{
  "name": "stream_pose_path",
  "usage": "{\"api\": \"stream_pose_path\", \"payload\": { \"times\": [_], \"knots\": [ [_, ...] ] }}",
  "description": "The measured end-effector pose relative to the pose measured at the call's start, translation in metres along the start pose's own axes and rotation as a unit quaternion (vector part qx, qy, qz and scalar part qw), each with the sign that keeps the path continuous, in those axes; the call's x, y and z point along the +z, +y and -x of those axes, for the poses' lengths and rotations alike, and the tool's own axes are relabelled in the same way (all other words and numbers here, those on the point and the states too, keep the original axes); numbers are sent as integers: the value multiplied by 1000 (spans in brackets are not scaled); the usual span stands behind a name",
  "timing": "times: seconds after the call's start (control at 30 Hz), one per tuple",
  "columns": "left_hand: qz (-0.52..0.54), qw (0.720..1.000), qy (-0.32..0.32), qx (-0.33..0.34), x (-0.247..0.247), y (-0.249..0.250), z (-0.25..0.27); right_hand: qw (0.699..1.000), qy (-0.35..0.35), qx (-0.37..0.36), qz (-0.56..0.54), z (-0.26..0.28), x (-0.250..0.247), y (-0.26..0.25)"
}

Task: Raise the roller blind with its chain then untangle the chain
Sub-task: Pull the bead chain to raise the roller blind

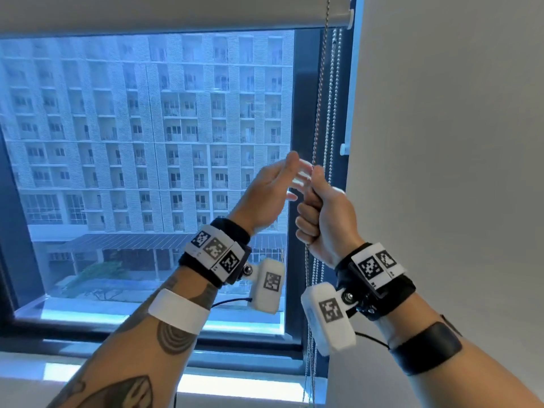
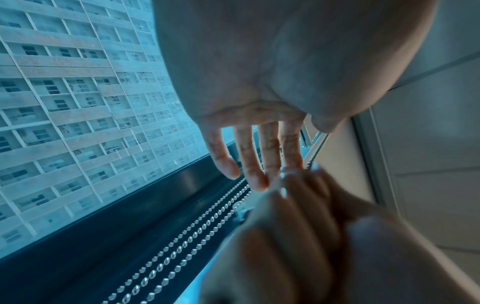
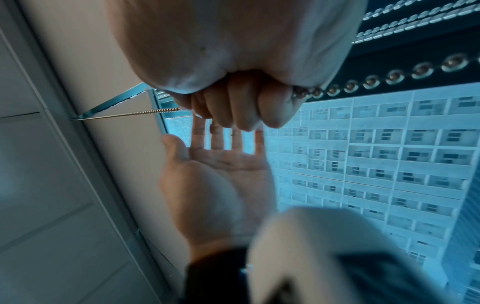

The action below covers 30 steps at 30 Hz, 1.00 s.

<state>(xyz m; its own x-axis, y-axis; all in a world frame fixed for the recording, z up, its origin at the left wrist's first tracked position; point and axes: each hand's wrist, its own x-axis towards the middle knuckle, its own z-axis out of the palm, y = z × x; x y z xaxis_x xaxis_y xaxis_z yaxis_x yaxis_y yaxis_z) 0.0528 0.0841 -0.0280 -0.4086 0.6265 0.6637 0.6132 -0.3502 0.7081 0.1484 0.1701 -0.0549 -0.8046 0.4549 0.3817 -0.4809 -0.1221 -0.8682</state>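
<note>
The roller blind (image 1: 162, 10) is rolled up near the top of the window. Its bead chain (image 1: 319, 92) hangs at the window's right edge, one strand pulled taut and several others loose beside it (image 1: 335, 92). My right hand (image 1: 319, 213) grips the taut strand in a fist; the chain (image 3: 363, 80) leaves the fist by the little finger, and the upper part (image 3: 135, 113) runs toward the blind. My left hand (image 1: 276, 192) is just left of the fist, fingers (image 2: 249, 156) straight and spread, holding nothing, tips close to the right knuckles.
A white wall (image 1: 441, 142) stands directly right of the chain, with a small white chain clip (image 1: 343, 149) on its edge. The dark window frame (image 1: 304, 113) and the sill (image 1: 117, 360) lie behind and below. Loose chain strands (image 2: 182, 242) hang along the frame.
</note>
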Motion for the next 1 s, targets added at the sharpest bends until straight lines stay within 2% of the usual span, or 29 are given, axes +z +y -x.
{"api": "stream_pose_path", "payload": {
  "times": [0.1, 0.17, 0.23, 0.3, 0.4, 0.5, 0.67, 0.8, 0.9, 1.0],
  "knots": [
    [32, 999, -2, 4, 7, 13, -5, 1000, -13, 22, 7, 6, -5, 17],
    [110, 994, 0, -12, 13, 21, -7, 1000, -14, 25, 6, 8, -7, 23],
    [220, 974, 2, -48, 21, 29, -10, 1000, -15, 12, 11, 8, -7, 27],
    [262, 962, 12, -72, 28, 37, -12, 999, -24, -2, 27, 7, -10, 28],
    [196, 978, 51, -48, 35, 42, -11, 994, -85, -12, 66, 7, -25, 30],
    [174, 982, 68, -28, 37, 43, -7, 988, -138, -14, 73, 9, -41, 26],
    [115, 987, 108, 13, 37, 34, -3, 992, -105, -50, 55, -1, -50, -3],
    [77, 993, 84, 35, 45, 25, 18, 991, -99, -80, 35, -7, -44, -25],
    [49, 992, 86, 75, 50, -3, 28, 990, -101, -89, 35, -6, -39, -36],
    [67, 991, 98, 61, 50, -25, 33, 990, -103, -88, 33, -5, -34, -40]
  ]
}}
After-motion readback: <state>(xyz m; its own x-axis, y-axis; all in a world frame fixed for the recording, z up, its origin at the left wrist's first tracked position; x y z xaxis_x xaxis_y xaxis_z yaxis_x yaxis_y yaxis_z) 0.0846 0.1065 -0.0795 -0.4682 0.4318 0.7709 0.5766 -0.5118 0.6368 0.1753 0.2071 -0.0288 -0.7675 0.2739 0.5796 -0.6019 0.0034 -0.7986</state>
